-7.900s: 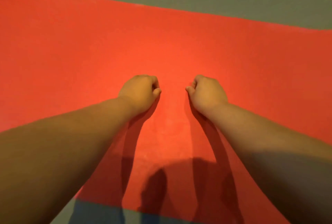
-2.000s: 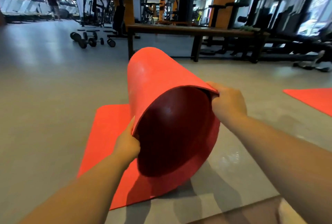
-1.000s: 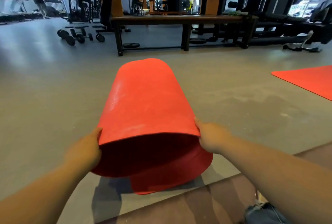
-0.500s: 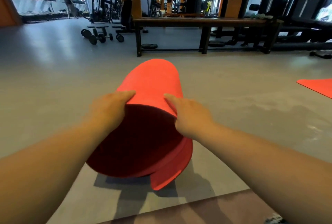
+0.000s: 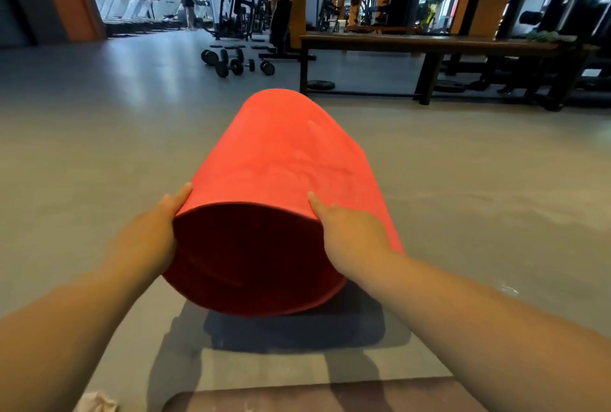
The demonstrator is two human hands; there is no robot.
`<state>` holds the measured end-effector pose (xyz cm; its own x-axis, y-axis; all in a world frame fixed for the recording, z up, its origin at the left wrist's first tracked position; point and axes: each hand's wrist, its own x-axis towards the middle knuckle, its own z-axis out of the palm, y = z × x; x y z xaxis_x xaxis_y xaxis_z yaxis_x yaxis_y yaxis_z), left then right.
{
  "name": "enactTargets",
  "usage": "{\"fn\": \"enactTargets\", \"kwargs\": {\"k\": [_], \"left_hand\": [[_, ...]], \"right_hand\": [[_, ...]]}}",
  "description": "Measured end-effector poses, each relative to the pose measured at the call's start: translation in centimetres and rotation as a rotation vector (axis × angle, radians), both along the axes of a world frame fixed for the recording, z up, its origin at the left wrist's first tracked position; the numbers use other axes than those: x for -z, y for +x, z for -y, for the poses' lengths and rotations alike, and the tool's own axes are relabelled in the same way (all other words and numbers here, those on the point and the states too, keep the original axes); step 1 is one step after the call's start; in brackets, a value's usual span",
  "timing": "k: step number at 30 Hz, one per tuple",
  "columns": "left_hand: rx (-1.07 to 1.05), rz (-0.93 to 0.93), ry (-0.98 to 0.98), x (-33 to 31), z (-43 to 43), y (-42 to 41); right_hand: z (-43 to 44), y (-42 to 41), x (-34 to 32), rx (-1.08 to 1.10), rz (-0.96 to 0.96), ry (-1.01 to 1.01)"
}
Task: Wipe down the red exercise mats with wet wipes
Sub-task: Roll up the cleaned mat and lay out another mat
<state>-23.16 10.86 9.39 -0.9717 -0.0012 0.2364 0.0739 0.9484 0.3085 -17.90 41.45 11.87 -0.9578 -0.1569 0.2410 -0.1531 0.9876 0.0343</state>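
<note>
Mat [image 5: 281,163], red and rolled, lies on the grey floor [image 5: 99,147], open end nearest. Half a second earlier both hands sat close together on top. Now the left hand [image 5: 155,233] presses flat against its left side, and the right hand [image 5: 350,233] lies flat on its upper right.

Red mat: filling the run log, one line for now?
red exercise mat: rolled; left hand: presses left side; right hand: presses right side

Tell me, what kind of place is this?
Most likely a gym. There are dumbbells lying about, a row of treadmills at the far left, and a rolled red exercise mat up close.
</note>
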Motion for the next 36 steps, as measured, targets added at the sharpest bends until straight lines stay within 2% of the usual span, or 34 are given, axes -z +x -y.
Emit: {"fn": "enactTargets", "kwargs": {"k": [4, 8, 12, 16, 22, 25, 27, 30, 33, 36], "left_hand": [[0.019, -0.048, -0.061, -0.4, -1.3, 0.1], [0.221, -0.078, -0.111, -0.2, -6.8, 0.2], [0.443, -0.145, -0.253, -0.5, -16.0, -0.2], [0.749, -0.160, -0.402, 0.5, -28.0, 0.4], [0.913, -0.060, -0.368, 2.2, -41.5, 3.6], [0.868, -0.172, -0.289, 2.3, -42.3, 3.6], [0.774, -0.243, -0.377, 2.6, -40.4, 2.8], [0.604, -0.222, -0.413, 2.7, -36.2, 1.9], [0.409, -0.131, -0.263, 3.2, -32.2, 1.3], [0.223, 0.125, -0.022, 5.1, -29.1, 0.7]], "right_hand": [[-1.2, -1.4, -1.1, 0.043, -0.040, 0.094], [-6.2, -1.0, 0.3, 0.175, 0.018, 0.135], [-14.7, 1.0, 2.0, 0.392, 0.160, 0.015], [-21.7, 3.5, 4.0, 0.482, 0.152, -0.120], [-29.3, 6.9, 7.9, 0.522, 0.101, -0.127], [-33.9, 8.2, 8.4, 0.646, 0.072, -0.080], [-36.4, 8.6, 7.5, 0.788, 0.100, -0.102], [-37.0, 8.6, 6.4, 0.891, 0.156, -0.175], [-32.0, 7.3, 5.9, 0.692, 0.086, -0.228], [-25.0, 5.0, 4.2, 0.515, 0.014, -0.217]]}}
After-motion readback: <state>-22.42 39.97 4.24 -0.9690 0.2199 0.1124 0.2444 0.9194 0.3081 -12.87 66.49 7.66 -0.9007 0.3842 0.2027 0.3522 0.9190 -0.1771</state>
